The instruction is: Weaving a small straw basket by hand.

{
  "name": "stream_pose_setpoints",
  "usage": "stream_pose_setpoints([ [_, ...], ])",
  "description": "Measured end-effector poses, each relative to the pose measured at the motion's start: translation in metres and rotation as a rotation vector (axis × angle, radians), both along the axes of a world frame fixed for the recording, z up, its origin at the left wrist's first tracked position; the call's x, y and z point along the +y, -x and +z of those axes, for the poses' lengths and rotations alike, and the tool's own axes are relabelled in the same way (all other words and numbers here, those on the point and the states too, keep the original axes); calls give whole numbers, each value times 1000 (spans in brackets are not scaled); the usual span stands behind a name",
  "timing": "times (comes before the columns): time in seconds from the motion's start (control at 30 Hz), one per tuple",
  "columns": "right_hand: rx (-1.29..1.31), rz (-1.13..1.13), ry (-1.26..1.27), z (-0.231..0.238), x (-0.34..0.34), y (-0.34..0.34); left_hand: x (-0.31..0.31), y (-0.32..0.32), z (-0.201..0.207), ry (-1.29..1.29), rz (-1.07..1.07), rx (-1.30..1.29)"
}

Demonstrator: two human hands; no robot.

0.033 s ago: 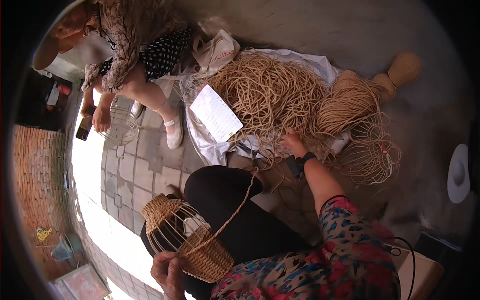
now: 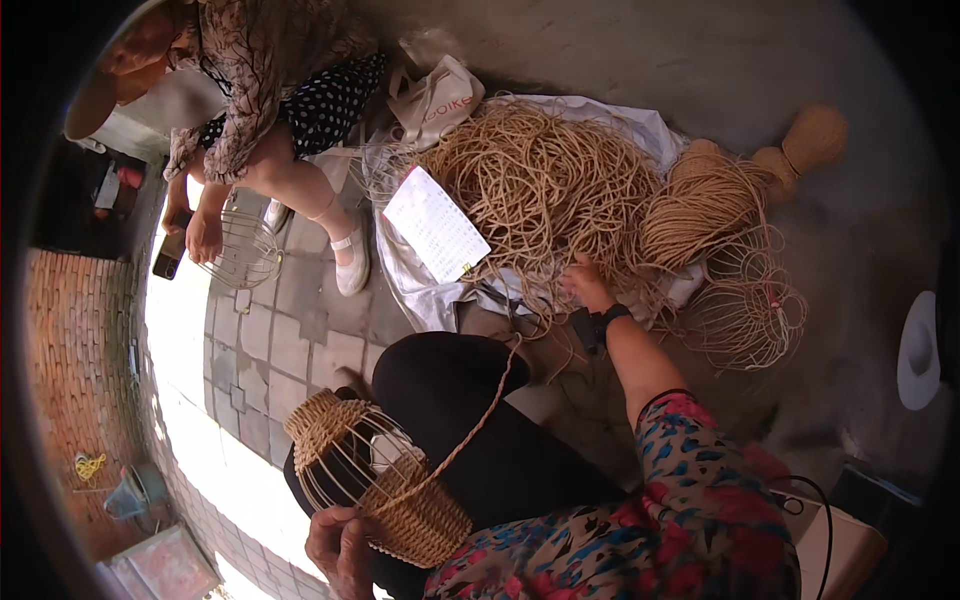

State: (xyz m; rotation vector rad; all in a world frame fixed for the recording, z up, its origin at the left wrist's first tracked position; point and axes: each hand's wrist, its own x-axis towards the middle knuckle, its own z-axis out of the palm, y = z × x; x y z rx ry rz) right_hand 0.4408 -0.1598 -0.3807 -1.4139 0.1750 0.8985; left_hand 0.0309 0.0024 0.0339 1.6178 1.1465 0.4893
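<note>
A half-woven basket [image 2: 425,518] of twisted straw rope over a wire frame lies tilted on my lap. Rope covers its neck and its lower body, while bare wires show between. My left hand [image 2: 340,545] grips the frame's near left side, thumb and fingers closed. From the basket a strand of rope [image 2: 478,425] runs over my dark-trousered knee toward the pile. My right arm stretches forward, and my right hand [image 2: 588,284] is closed on strands at the near edge of a big loose heap of straw rope [image 2: 545,185].
A written sheet [image 2: 435,225] rests on white sheeting beside the heap. To the right are a rope coil [image 2: 705,215], wire frames [image 2: 750,310] and a woven piece [image 2: 815,140]. At far left another person holds a phone [image 2: 170,255] and a wire frame [image 2: 245,250]. A cloth bag [image 2: 435,100] stands behind.
</note>
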Motion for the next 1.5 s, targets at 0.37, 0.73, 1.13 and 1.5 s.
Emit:
stream_pose_setpoints([
  [0.37,297,109,-261,62,32,5,1,1,1,11,-18,1],
  [0.73,142,-142,184,16,14,4,-2,14,-13,-7,4,-43],
  [1.13,102,101,-22,42,42,22,1,18,-13,-81,-21,-58],
  [1.5,-800,105,-357,479,12,-52,-3,17,-2,-3,-225,-240],
])
